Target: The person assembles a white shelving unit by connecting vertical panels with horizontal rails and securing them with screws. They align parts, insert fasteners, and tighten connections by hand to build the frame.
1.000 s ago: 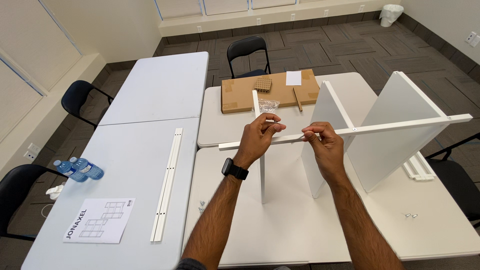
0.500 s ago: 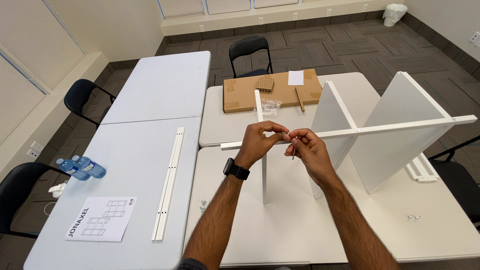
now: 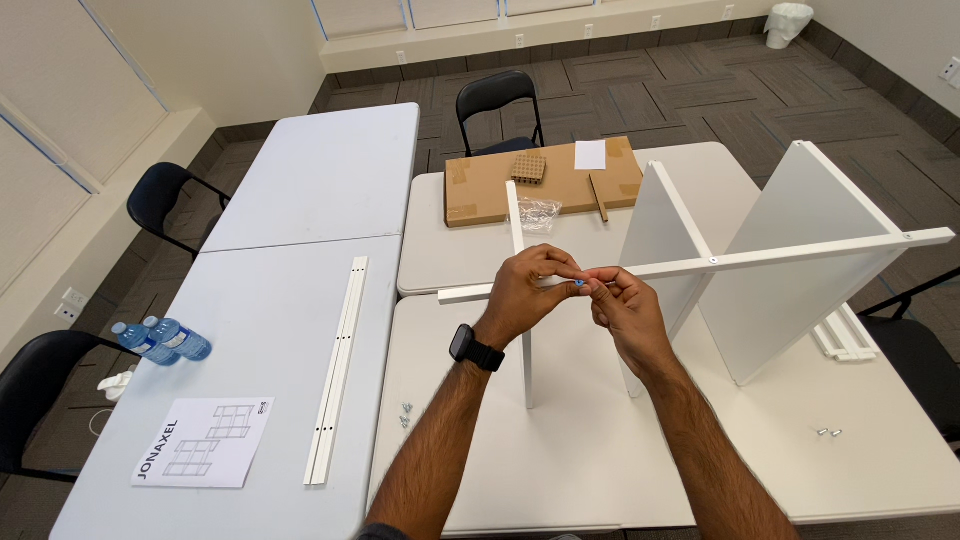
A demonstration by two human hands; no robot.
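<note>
A half-built white shelf frame stands on the table, with upright panels (image 3: 800,260) and a long white crossbar (image 3: 780,257) across their tops. My left hand (image 3: 525,295), with a black watch on its wrist, grips the crossbar near the thin upright panel (image 3: 522,330). Right beside it, my right hand (image 3: 620,315) pinches a small blue-tipped part (image 3: 581,284) against the bar. The fingertips of both hands meet at that spot.
A flat cardboard box (image 3: 545,180) lies behind the frame with a plastic bag (image 3: 538,212) in front of it. Two white rails (image 3: 338,368), an instruction sheet (image 3: 205,455) and water bottles (image 3: 165,340) lie on the left table. Loose screws (image 3: 828,432) lie at right. Black chairs surround the tables.
My right hand has slid left along the crossbar until its fingers met those of my left hand. The left hand has stayed on the bar.
</note>
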